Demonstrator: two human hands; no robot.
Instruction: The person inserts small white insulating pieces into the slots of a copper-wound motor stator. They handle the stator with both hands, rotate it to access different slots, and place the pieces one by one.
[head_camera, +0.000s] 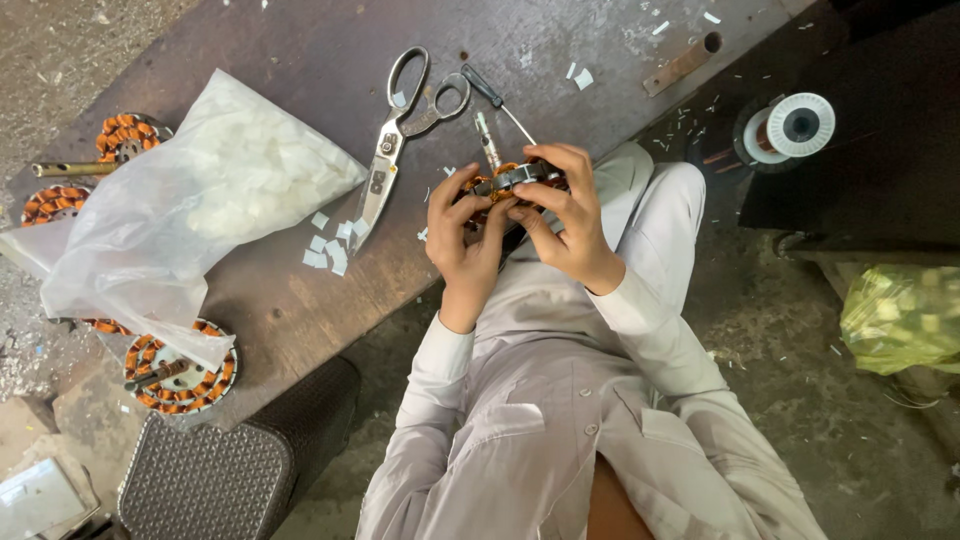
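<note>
Seen from above: left hand (462, 235) and right hand (562, 205) closed together around a copper-wound stator (508, 178), fingers curled over its top and sides, thumbs pressed in from below. Held just above the near edge of a worn, dark surface (300, 290), over the knees of pale trousers (650, 200). Steel shaft (487, 140) jutting up from the stator, away from the hands.

Just beyond the hands, a small screwdriver (497, 100) lying slantwise. Beside it, to the left of the hands, large metal scissors (400, 135), blades closed, tips pointing toward a scatter of white paper slips (330, 245). Farther left, a bulging clear plastic bag (200, 200) of the same white slips. Three more wound stators around the bag: one (125, 138) at its far side with a shaft sticking out, one (55, 203) at the surface's left edge, one (180, 372) partly under the bag's near corner.

Well off to the right of the hands, a white spool (790, 128) of copper wire on a dark ledge. Nearer, on the floor to the right, a crumpled yellow-green bag (900, 315).
</note>
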